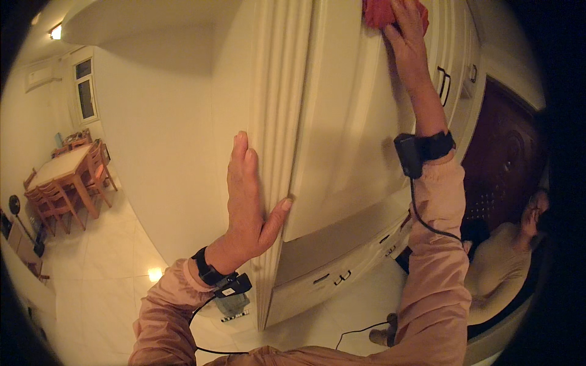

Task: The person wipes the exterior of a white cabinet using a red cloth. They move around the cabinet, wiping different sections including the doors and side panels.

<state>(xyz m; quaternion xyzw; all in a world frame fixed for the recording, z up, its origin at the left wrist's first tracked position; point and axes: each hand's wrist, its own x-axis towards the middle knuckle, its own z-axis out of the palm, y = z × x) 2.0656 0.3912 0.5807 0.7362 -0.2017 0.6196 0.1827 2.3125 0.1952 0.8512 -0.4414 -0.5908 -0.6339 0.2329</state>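
Note:
My right hand [409,45] reaches up along a cream cabinet door [352,137], holding a red cloth [379,14] flat against the panel. The top of the cloth runs out of the picture. My left hand [247,206] holds nothing; it rests against the fluted corner trim [279,137] of the cabinet, with the thumb spread round the edge towards the door. A black strap with a small device [409,153] sits on my right wrist, and a similar strapped device [233,284] is on my left wrist. Cables run from both.
Drawers [320,283] with dark handles lie below the door. A person [499,265] sits at the right, near a dark brown door [503,151]. A wooden dining table [59,167] with chairs stands far left. A grey object [232,304] lies on the floor beside the cabinet.

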